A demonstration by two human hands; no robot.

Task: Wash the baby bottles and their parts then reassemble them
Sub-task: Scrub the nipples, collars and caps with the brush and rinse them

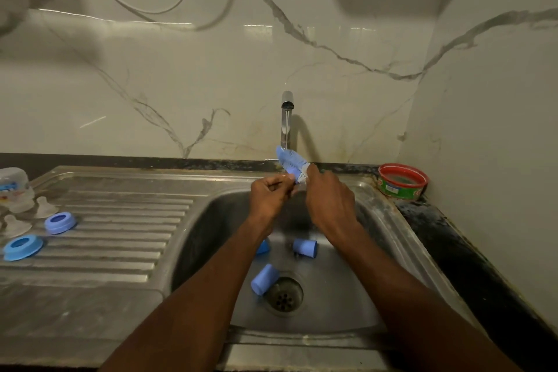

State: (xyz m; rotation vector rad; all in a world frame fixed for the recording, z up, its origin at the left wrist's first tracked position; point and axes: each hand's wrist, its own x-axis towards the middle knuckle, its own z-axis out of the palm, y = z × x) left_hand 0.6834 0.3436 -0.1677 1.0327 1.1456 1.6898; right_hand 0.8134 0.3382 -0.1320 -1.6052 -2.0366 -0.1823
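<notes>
A pale blue baby bottle (291, 161) is tilted under the running tap (287, 118), above the sink (211, 251). My right hand (330, 201) grips its lower end. My left hand (270, 195) pinches the bottle's rim beside it. Three blue caps lie in the basin: one (305, 248) in the middle, one (264, 278) by the drain (283, 293), one (263, 247) half hidden behind my left forearm. On the drainboard at the left lie two blue collar rings (60, 222) (23, 247), clear teats (45, 207) (15, 225) and a clear bottle (13, 187).
A red and green round tin (403, 182) stands on the dark counter at the sink's back right corner. A marble-patterned wall rises behind the tap and along the right side. Cables hang on the wall at the upper left.
</notes>
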